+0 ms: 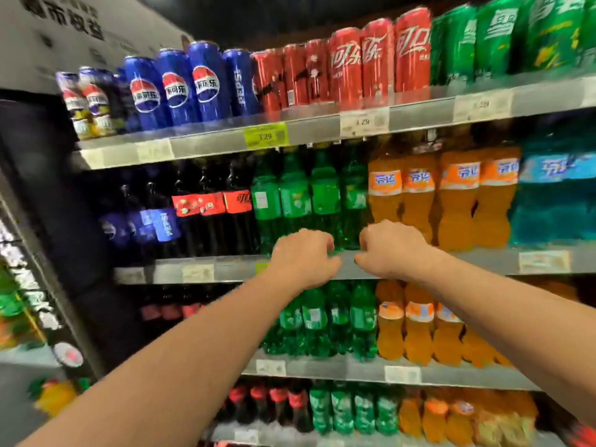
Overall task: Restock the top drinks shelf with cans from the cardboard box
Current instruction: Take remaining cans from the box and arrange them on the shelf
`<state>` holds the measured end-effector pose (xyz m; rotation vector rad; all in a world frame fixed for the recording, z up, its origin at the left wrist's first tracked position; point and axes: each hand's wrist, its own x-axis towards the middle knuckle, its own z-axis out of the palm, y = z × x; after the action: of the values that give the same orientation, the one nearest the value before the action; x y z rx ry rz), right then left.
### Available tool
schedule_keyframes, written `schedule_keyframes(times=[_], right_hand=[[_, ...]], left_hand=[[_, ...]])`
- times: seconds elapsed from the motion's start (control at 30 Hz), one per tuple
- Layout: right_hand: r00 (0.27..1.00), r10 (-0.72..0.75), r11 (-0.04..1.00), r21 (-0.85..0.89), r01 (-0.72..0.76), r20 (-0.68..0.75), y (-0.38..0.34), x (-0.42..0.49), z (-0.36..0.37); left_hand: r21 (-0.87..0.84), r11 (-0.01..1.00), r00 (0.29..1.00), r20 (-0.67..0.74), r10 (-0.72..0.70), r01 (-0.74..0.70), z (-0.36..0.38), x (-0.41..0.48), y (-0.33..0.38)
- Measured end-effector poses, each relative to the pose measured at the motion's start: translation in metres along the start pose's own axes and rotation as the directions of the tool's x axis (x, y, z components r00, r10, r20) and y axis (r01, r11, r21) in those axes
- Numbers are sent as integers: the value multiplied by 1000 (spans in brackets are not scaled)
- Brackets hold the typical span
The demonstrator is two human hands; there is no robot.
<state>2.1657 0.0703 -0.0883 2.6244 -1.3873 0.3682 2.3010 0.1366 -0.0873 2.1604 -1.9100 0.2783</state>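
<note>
Both hands are held out in front of the second shelf, well below the top shelf (322, 124) that is to be restocked. The left hand (303, 258) and the right hand (392, 250) are loosely curled, fingers folded downward, and nothing is seen held in either grip; whether the fingertips touch the rail of the second shelf (477, 261) cannot be told through the motion blur. The cardboard box is not in view, so the supply of cans cannot be located from here.

The top shelf appears full along its front edge: blue cans (177, 85) at the left, red cans (361, 59) in the middle, green cans (493, 37) at the right, all standing close together. Little open room is seen between them, so a new can pushed in from the front is judged likely to knock a neighbour over or tip one off the lip. Free space behind the front row cannot be judged.

The green bottles (309, 198) stand just behind the knuckles, so a quick upward lift could catch them. The price rail (264, 135) projects at the shelf edge and could be struck by rising wrists. Open room lies mainly toward the viewer.
</note>
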Motion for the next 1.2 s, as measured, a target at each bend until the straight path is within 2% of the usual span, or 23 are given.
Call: schedule_keyframes(times=[0.13, 0.43, 0.67, 0.87, 1.0, 1.2], right_hand=[[986, -33, 999, 22, 30, 163, -29, -14, 39], [946, -170, 985, 15, 173, 276, -64, -31, 138], [859, -321, 947, 101, 306, 399, -80, -52, 220], [798, -367, 927, 112, 359, 479, -87, -83, 293], [720, -413, 904, 157, 397, 558, -100, -100, 341], [623, -426, 903, 261, 342, 656, -129, -118, 423]], left_hand=[[-27, 999, 995, 94, -38, 41, 36, -31, -29], [-54, 979, 960, 215, -179, 195, 129, -81, -69], [-42, 957, 898, 359, -254, 287, 218, -124, -66], [-5, 932, 831, 454, -322, 363, 285, -164, -69], [-32, 923, 801, 510, -315, 383, 332, -192, -78], [-38, 908, 717, 627, -303, 417, 411, -219, -108]])
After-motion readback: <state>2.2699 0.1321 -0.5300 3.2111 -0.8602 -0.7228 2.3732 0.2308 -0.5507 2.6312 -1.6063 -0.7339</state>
